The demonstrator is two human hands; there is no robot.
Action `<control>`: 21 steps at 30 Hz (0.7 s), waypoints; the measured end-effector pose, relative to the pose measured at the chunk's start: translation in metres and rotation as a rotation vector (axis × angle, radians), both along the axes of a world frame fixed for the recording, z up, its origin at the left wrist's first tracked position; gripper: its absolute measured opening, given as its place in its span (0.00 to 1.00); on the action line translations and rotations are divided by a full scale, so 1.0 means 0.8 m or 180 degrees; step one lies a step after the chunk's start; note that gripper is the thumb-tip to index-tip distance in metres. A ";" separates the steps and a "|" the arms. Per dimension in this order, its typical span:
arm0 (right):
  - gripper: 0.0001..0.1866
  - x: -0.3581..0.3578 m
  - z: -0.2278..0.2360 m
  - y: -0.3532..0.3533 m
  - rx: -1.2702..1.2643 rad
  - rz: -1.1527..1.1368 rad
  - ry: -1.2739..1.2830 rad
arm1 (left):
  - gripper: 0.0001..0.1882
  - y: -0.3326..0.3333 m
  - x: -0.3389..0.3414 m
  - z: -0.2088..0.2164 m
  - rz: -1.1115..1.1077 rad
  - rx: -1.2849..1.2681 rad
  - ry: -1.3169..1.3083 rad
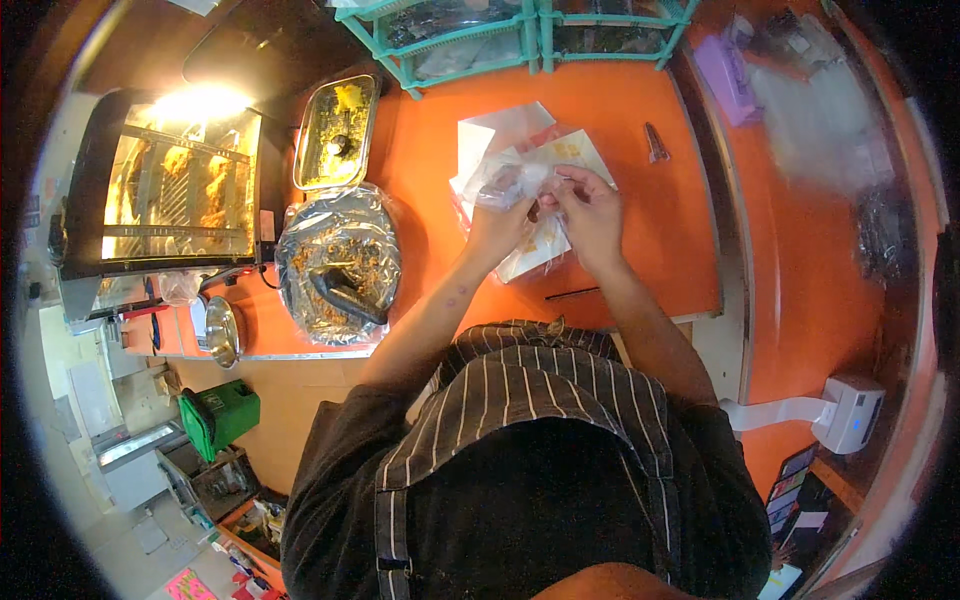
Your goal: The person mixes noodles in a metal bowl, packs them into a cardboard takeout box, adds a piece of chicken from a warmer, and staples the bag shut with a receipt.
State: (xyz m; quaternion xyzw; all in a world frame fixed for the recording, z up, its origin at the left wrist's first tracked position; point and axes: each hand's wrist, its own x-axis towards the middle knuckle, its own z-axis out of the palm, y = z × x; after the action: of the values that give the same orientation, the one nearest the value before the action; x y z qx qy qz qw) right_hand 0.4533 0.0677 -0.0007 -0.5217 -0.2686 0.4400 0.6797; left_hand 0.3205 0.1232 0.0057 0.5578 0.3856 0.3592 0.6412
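Observation:
Both hands meet over an orange counter, at a crumpled clear plastic bag (503, 178). My left hand (497, 232) is closed on the bag, its thumb pointing toward the other hand. Beside it, my right hand (592, 215) pinches the bag with bent fingers. What lies between the fingertips is too small to make out. Under the bag sit white folded card or paper pieces (480, 148) with a yellow-orange print on one of them, partly hidden by the plastic and my hands.
At left stands a lit display warmer (180, 190) with browned food. Near it are a glass tray (335, 135) of yellow food and a plastic-lined tray (340, 235) with a black scoop (345, 293). Teal baskets (470, 50) line the back. A small tool (655, 143) lies right.

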 end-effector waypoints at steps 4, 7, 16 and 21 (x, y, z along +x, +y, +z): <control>0.11 0.009 -0.013 -0.005 -0.0082 0.0222 -0.0428 | 0.07 0.005 0.008 0.007 0.0022 -0.0269 -0.0107; 0.08 -0.001 -0.013 -0.011 0.0105 -0.0066 -0.0327 | 0.06 -0.007 0.016 0.018 0.0266 -0.0357 -0.0467; 0.07 -0.009 -0.004 -0.007 0.0068 -0.0086 -0.0179 | 0.07 -0.008 0.015 0.020 0.0318 -0.0240 -0.0390; 0.07 -0.012 -0.006 -0.009 0.0163 -0.0118 -0.0195 | 0.07 -0.010 0.018 0.019 0.0436 -0.0239 -0.0530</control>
State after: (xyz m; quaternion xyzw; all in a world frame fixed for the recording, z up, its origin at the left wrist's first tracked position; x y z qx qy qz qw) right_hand 0.4433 0.0603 -0.0053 -0.5223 -0.2907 0.4042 0.6924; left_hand 0.3351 0.1151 0.0212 0.4738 0.3814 0.4326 0.6655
